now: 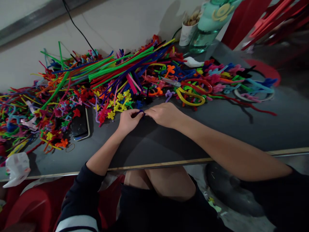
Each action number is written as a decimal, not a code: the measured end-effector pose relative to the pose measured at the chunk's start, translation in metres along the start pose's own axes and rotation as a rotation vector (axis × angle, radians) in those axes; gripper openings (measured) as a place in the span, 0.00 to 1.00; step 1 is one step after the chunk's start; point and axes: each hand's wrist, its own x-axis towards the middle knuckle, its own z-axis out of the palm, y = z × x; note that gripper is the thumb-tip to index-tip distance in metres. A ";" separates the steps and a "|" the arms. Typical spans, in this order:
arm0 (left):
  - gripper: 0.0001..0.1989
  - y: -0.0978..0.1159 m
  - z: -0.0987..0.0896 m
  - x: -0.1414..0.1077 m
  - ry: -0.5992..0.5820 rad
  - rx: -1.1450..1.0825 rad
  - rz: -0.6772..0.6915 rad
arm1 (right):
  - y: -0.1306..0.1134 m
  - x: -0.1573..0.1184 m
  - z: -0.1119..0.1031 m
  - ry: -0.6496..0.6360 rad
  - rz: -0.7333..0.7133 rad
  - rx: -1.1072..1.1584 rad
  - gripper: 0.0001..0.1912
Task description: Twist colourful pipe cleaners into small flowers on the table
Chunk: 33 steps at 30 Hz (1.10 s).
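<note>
Both my hands meet over the dark table (149,145), fingers closed on one small dark blue-purple pipe cleaner piece (141,112). My left hand (129,121) pinches it between thumb and forefinger. From the other side, the fingertips of my right hand (164,114) press together on it; its exact shape is mostly hidden by my fingers. Just beyond my hands lie yellow pipe cleaner flowers (123,100) and a small lilac one (169,94). Scissors with red and yellow handles (190,101) rest to the right of them.
A long heap of coloured pipe cleaners (125,67) runs along the wall. On the left are a phone (80,124) and a crumpled white plastic bag (18,167). At the back right stand a green bottle (200,40) and a white cup (187,33). The table's front edge (159,164) is near my legs.
</note>
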 end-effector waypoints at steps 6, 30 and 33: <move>0.07 0.002 0.000 -0.002 0.055 -0.021 0.031 | -0.002 0.000 -0.006 0.008 0.007 -0.028 0.15; 0.08 -0.007 0.004 0.004 0.062 -0.391 -0.092 | 0.004 -0.002 0.000 0.050 0.089 0.150 0.20; 0.06 -0.007 0.004 0.005 0.046 -0.417 -0.095 | 0.008 -0.003 -0.001 0.111 0.132 0.170 0.19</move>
